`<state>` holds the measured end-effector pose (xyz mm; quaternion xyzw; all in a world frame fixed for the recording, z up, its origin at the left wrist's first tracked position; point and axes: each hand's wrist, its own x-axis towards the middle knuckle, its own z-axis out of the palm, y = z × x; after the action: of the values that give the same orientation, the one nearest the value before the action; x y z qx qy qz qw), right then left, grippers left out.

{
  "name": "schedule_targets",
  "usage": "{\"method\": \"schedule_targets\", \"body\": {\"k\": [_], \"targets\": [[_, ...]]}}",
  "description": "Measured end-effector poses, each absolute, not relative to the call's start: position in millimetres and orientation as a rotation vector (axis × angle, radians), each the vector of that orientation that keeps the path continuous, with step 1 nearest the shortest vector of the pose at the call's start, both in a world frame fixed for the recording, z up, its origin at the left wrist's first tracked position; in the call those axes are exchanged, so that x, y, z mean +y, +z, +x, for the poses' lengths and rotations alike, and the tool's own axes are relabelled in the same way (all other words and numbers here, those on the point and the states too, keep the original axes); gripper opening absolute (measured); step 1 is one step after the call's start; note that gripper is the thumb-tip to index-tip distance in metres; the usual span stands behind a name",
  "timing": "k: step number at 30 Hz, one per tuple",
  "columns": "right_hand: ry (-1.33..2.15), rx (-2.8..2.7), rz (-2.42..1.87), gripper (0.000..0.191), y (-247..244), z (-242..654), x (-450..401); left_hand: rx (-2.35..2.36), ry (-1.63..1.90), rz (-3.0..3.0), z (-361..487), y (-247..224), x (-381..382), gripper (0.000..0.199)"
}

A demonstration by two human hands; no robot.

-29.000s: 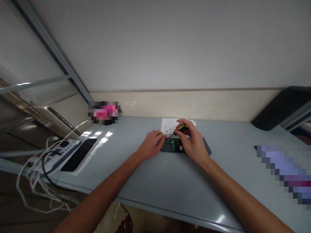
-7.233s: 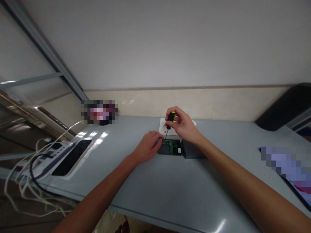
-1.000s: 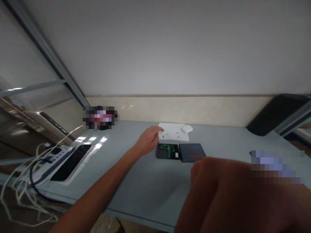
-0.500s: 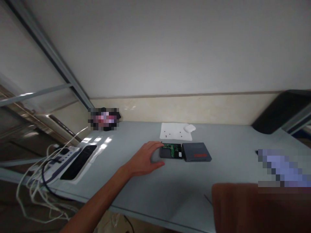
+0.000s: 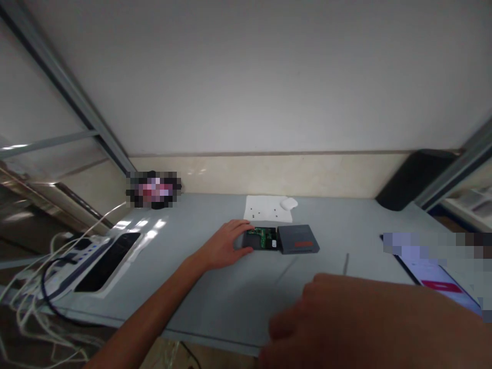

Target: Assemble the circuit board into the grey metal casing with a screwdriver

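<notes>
Across the desk (image 5: 342, 215), the broadest risk is a careless sweep: the right hand (image 5: 357, 323), large and blurred at lower right, could catch the tablet (image 5: 432, 275) at the right edge. A brushing sleeve or draught could shift the paper (image 5: 269, 202) above centre, as nothing visible fastens it. The lid (image 5: 294, 237), right of centre, sits so near the case (image 5: 252, 242) at centre that a bump to one would likely push the other. Uneven pressure could make the open case skid, and a slipping tool could scratch the board (image 5: 263, 241) exposed inside. Smallest and easiest to lose are the dark bits (image 5: 259, 212), probably screws, which would roll off if the paper tipped. As for the hands, the right one looks curled, with a thin rod (image 5: 346, 262) just beyond its knuckles; whether it grips that, I cannot tell. The left hand (image 5: 223, 247) is partly closed, fingers at the far edge and thumb at the near edge, apparently holding the case by its left end.
</notes>
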<state>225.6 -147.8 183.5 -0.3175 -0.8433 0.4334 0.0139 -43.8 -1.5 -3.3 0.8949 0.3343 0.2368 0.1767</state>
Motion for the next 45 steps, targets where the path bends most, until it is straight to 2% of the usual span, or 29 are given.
{"method": "schedule_targets", "body": {"k": [2, 6, 8, 10, 13, 17, 22, 27, 32, 45], "targets": [[0.999, -2.540, -1.243, 0.018, 182.1, 223.0, -133.4, 0.927, 0.691, 2.521, -42.6, -1.7, 0.7, 0.054], [0.601, -2.493, -1.375, 0.018, 143.0, 238.7, -80.0, 0.904, 0.706, 2.504, -43.2, -1.0, 2.8, 0.052], [0.363, -2.457, -1.506, 0.024, 113.1, 246.5, -55.6, 0.904, 0.703, 2.504, -44.2, -1.8, 2.8, 0.052], [0.285, -2.408, -1.548, 0.033, 85.2, 248.2, -41.7, 0.906, 0.700, 2.509, -44.6, -2.6, 2.7, 0.055], [0.302, -2.449, -1.508, 0.034, 57.7, 241.2, -39.1, 0.932, 0.700, 2.496, -43.7, -3.7, 3.7, 0.063], [0.288, -2.550, -1.463, 0.036, 47.1, 230.9, -45.0, 0.985, 0.733, 2.446, -41.4, -9.1, 6.6, 0.067], [0.231, -2.562, -1.492, 0.032, 46.4, 230.3, -44.4, 1.022, 0.785, 2.376, -41.1, -19.9, 9.1, 0.071], [0.157, -2.480, -1.515, 0.032, 55.6, 236.6, -46.2, 1.052, 0.836, 2.271, -41.4, -22.0, 7.4, 0.086], [0.366, -2.558, -1.441, 0.025, 73.2, 238.8, -61.8, 1.006, 0.881, 2.178, -41.9, -25.2, 7.0, 0.109], [0.584, -2.658, -1.322, 0.030, 70.8, 231.1, -78.1, 1.008, 0.916, 2.336, -45.7, -36.8, 11.3, 0.090]]}}
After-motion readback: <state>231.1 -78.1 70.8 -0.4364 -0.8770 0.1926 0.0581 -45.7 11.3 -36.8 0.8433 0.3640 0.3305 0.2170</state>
